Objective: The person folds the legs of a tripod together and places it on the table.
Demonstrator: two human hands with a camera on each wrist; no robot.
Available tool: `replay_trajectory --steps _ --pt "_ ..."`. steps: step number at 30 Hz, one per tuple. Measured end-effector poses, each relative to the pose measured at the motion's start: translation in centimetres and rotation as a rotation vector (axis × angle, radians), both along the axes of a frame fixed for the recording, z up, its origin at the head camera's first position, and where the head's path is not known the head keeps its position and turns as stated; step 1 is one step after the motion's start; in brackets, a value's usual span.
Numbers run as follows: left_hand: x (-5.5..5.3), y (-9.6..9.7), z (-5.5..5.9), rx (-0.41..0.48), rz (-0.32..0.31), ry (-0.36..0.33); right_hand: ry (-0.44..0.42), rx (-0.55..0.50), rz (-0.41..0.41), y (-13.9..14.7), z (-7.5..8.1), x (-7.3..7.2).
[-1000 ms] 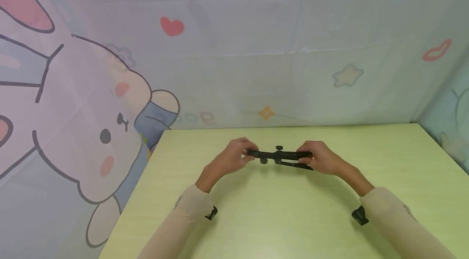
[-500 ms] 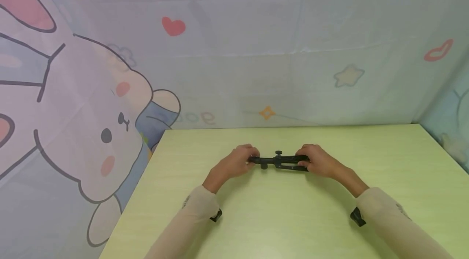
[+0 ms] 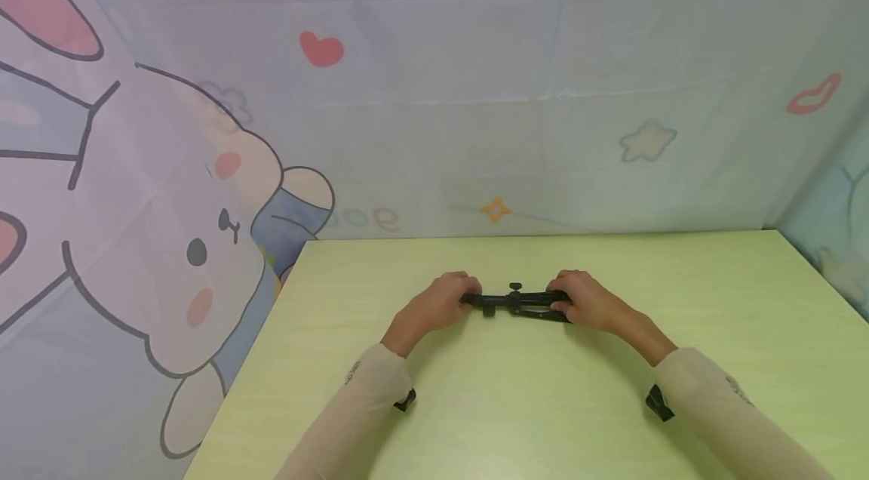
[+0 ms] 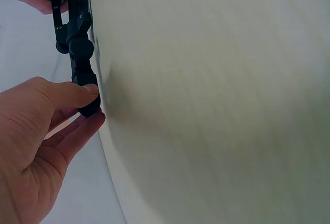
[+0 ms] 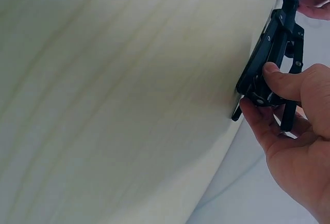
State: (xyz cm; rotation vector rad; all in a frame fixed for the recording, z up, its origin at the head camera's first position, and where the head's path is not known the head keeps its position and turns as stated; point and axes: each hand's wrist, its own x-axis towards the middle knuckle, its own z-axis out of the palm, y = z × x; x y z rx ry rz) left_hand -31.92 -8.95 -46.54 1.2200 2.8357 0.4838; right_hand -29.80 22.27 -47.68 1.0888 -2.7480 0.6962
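Observation:
A small black tripod [image 3: 502, 301] with folded legs lies sideways between the two hands, low over the table or on it; which of the two I cannot tell. My left hand [image 3: 444, 300] pinches its narrow end between thumb and fingers, as the left wrist view shows at the black tip [image 4: 87, 87]. The leg end is gripped by my right hand [image 3: 587, 299], whose thumb presses on the legs [image 5: 268, 53] in the right wrist view. Two round knobs [image 3: 515, 287] stick out from the middle part. The fingers partly hide both ends.
The pale yellow-green table [image 3: 516, 404] spreads around the hands. Behind it hangs a printed cloth backdrop [image 3: 441, 125], its lower part meeting the table's far edge. A dark device [image 3: 658, 403] sits at each wrist.
Both hands have come slightly nearer the person and lower, bringing the tripod with them. They have also moved a little closer together. The hold at each end stays much the same.

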Motion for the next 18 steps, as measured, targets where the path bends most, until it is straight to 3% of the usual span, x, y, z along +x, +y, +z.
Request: replay_trajectory --steps 7,18 --pt "-0.18 0.08 -0.21 0.014 0.014 -0.006 0.006 -0.009 -0.009 -0.09 0.16 -0.16" --pt "-0.39 0.15 -0.45 0.020 0.023 0.007 -0.076 -0.023 -0.018 0.50 0.38 -0.33"
